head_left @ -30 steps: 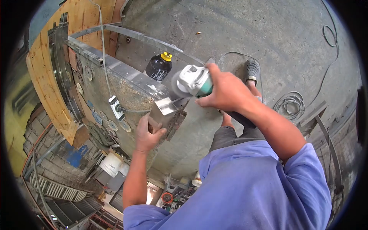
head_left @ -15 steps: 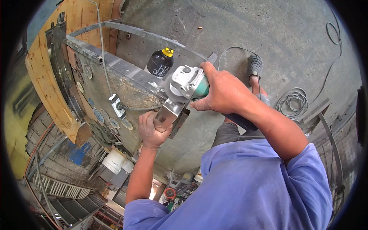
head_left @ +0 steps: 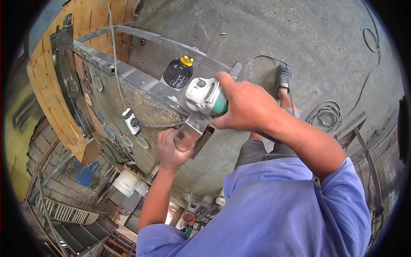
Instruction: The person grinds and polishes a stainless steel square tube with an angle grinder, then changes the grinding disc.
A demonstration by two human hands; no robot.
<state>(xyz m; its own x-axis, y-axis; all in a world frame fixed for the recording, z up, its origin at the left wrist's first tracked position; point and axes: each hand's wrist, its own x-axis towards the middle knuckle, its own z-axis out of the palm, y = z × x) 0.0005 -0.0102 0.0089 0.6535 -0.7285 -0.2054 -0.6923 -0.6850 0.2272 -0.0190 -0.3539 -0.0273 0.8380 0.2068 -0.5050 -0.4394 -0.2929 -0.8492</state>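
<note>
My left hand is closed around the lower end of a shiny bent metal piece. Wrapped round the body of a green and silver angle grinder is my right hand. The grinder's head lies over the upper end of the metal piece, beside the metal-edged bench; its disc is mostly hidden and blurred. Just beyond the grinder stands a black bottle with a yellow cap.
A power outlet block with a plugged cord hangs at the bench side, near several round discs. A coiled cable lies on the floor at the right. White buckets stand at the lower left.
The grinder and my right hand have shifted slightly left along the metal piece. My left hand still grips the piece, which has moved a little.
</note>
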